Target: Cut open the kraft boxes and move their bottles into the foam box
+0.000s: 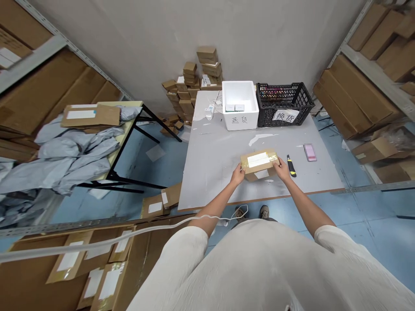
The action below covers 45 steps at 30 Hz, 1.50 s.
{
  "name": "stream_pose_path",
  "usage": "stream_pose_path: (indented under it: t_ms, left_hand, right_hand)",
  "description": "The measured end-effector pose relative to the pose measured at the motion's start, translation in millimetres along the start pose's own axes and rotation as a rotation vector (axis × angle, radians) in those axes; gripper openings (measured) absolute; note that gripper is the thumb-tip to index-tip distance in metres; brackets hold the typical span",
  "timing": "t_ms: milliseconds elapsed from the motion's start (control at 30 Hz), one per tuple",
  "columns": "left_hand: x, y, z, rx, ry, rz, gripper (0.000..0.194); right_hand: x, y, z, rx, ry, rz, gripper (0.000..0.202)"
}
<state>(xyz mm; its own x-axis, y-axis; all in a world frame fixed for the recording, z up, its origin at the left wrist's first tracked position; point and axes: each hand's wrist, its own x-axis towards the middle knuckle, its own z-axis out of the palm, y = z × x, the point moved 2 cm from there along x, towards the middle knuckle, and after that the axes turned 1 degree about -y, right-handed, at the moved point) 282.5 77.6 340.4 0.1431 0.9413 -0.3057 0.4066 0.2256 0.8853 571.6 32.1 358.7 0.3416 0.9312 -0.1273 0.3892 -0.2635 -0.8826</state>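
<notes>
Between my two hands is a small cardboard box (249, 164) with a white label on top and shiny clear tape at both ends. My left hand (238, 175) grips its left end, thumb near the top edge. At the opposite end my right hand (282, 169) holds the box by its corner. The fingers under the box are hidden. To the right of my right hand lies a black and yellow utility knife (291, 166) on the grey table (207, 172). Farther right on the tabletop is a pink, blurred rectangular item (310, 152).
A white foam box (241, 120) with small boxes inside and a black plastic crate (298, 116) stand along the table's back. Stacked cartons (186, 93) are behind. Grey parcels (81, 147) cover a side table at left. A white cable (145, 231) crosses the lower left.
</notes>
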Motion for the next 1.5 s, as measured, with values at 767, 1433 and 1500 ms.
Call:
stream_pose_path:
  t_ms: [767, 1433, 1500]
  left_hand:
    - [-9.1, 61.2, -16.4, 0.369, 0.170, 0.435, 0.055]
    - [12.7, 53.0, -1.7, 0.215, 0.080, 0.300, 0.054]
    - [14.2, 54.1, 2.4, 0.289, 0.094, 0.295, 0.054]
  right_hand:
    - [-3.6, -26.4, 65.6, -0.057, -0.078, 0.058, 0.103]
    - [13.3, -47.2, 36.0, -0.102, -0.007, -0.057, 0.084]
    - [16.7, -39.9, 36.2, -0.084, -0.020, -0.078, 0.083]
